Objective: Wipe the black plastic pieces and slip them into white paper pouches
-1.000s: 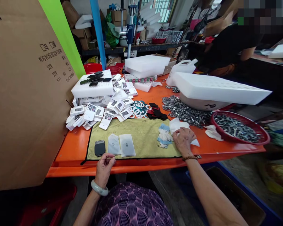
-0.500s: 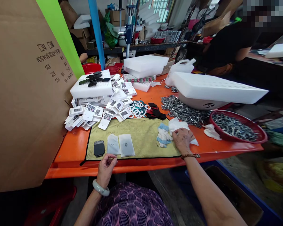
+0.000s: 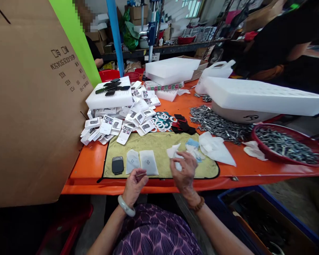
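Note:
My right hand (image 3: 184,171) pinches a crumpled white tissue (image 3: 173,151) over the yellow cloth (image 3: 162,141). Fingers curled and pressed together, my left hand (image 3: 135,187) hovers at the cloth's front edge; a thin glint shows at its fingertips, too small to name. Just beyond it lie two frosted white pouches, a left one (image 3: 133,159) and a right one (image 3: 148,161), each bearing a small triangle mark. A flat black device (image 3: 117,165) rests to their left. Behind my right hand are a blue-and-white rag (image 3: 193,148) and a spread white sheet (image 3: 215,148).
Small white boxes (image 3: 124,134) are heaped at the back left under a foam block (image 3: 108,99). White rings (image 3: 162,121) and black-and-red pieces (image 3: 183,125) lie behind the cloth. Metal parts (image 3: 223,124) and a red basket (image 3: 284,127) fill the right. A tall carton (image 3: 29,106) stands left.
My right hand has moved left from the white sheet, carrying a white tissue over the cloth. My left hand has shifted slightly right, and the camera view has swung a little.

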Demonstrator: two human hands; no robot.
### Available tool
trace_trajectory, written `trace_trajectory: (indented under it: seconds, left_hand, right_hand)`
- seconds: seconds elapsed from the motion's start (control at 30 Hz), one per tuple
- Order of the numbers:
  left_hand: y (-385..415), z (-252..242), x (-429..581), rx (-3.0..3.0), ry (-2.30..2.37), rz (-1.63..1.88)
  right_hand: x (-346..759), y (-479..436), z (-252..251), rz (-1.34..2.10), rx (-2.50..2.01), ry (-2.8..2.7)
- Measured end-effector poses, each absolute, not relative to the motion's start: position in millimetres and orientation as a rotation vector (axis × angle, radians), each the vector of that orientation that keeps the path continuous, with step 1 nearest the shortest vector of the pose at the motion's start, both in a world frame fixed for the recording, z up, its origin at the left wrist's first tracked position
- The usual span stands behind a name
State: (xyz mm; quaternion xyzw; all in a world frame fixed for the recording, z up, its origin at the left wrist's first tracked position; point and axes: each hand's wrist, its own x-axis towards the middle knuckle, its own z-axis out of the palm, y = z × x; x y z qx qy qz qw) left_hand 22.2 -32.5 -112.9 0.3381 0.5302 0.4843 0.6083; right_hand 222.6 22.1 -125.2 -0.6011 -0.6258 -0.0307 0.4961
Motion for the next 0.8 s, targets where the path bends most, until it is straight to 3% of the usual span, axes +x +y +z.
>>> trace_trajectory:
  seconds: [0.27, 0.63, 0.8]
  left_hand:
    - [-20, -107, 16, 0.676, 1.209, 1.298]
    - [-38, -103, -20, 0.875, 1.254, 1.022]
    - [-43, -101, -17, 0.806, 1.421, 1.251]
  right_hand:
    - [126, -15, -118, 0.401, -1.028, -1.85]
    - [136, 27, -88, 1.651, -1.049, -1.616]
    - [124, 9, -104, 1.7, -1.102, -1.537]
